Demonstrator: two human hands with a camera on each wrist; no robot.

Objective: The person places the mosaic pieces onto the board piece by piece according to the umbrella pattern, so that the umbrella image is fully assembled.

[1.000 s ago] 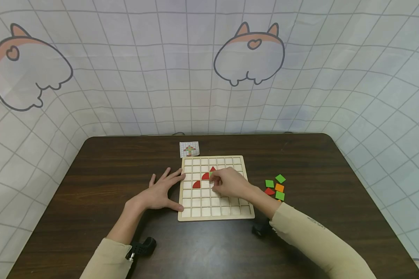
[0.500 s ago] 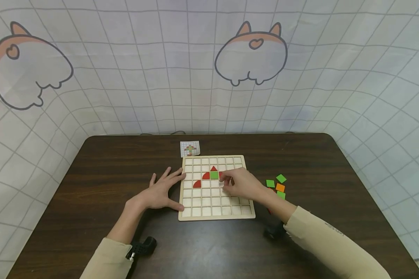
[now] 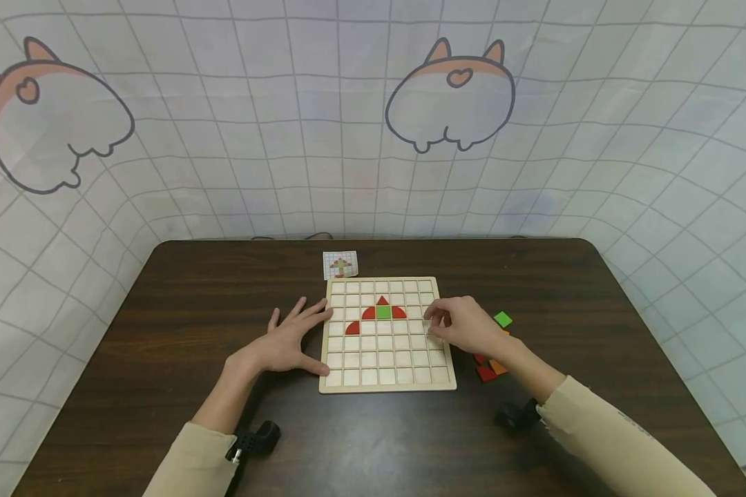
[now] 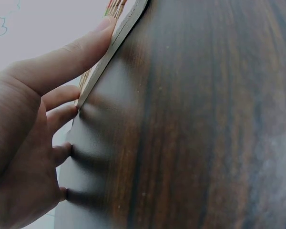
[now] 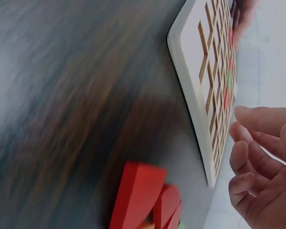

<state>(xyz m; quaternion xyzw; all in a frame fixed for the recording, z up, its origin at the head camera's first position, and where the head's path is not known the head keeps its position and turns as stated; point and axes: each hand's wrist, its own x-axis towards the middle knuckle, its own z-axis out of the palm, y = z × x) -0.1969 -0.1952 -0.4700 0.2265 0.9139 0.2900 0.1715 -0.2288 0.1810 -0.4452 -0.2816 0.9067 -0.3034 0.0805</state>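
Note:
A wooden grid board [image 3: 386, 359] lies flat on the table. In its cells sit a red triangle [image 3: 382, 301], a green square [image 3: 382, 313] below that, a red quarter-circle [image 3: 368, 314] to the left, another red quarter-circle [image 3: 399, 313] to the right and a third [image 3: 352, 328] lower left. My left hand [image 3: 282, 346] rests with fingers spread, thumb and fingertips touching the board's left edge. My right hand [image 3: 466, 324] hovers over the board's right edge, fingers loosely bent. In the right wrist view nothing shows between its thumb and fingers.
Right of the board lie loose pieces, partly hidden by my right hand and forearm: a green square [image 3: 503, 319], a red piece [image 3: 486, 373] and an orange piece [image 3: 498, 367] among them. A small printed pattern card [image 3: 340, 265] lies behind the board on the dark table [image 3: 224, 276].
My right hand has moved right from the middle of the board to its right edge, uncovering the green square and the right-hand red quarter-circle. My left hand has stayed put.

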